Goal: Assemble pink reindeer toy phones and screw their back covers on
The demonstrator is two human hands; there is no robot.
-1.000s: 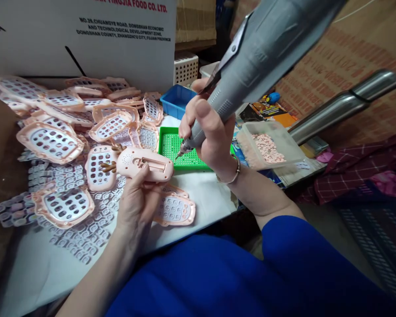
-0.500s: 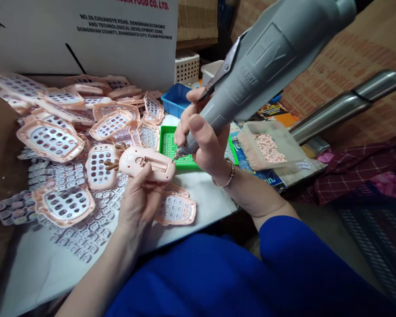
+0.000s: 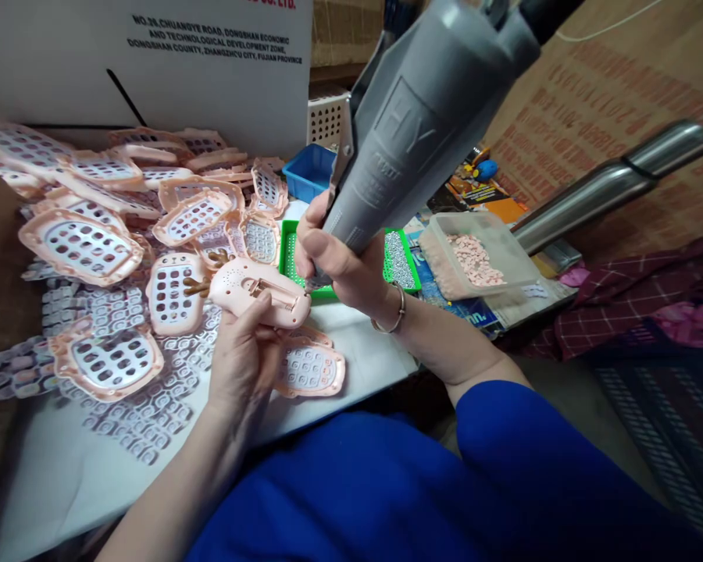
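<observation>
My left hand (image 3: 243, 355) grips a pink toy phone casing (image 3: 255, 285) with brown antlers, back side up, its battery compartment uncovered. My right hand (image 3: 351, 269) is closed round the lower end of a grey electric screwdriver (image 3: 404, 148). The tool leans up and to the right, its tip at the casing's right end; my fingers partly hide the tip, and I cannot tell whether it touches. Behind the right hand stands a green perforated tray (image 3: 411, 265) with small metal screws (image 3: 398, 261) in its right part. Below the casing lies a pink shell with a keypad (image 3: 310, 367).
Pink front shells (image 3: 85, 246) are heaped at the left, among clear keypad sheets (image 3: 146, 421). A blue bin (image 3: 309, 173) stands behind the green tray. To the right are a clear tub (image 3: 474, 222) of small pink parts and a slanting metal tube (image 3: 609, 187).
The screwdriver has swung more upright, its upper end moving left. My right hand has shifted slightly left and down. The casing stays in my left hand, nearly unmoved.
</observation>
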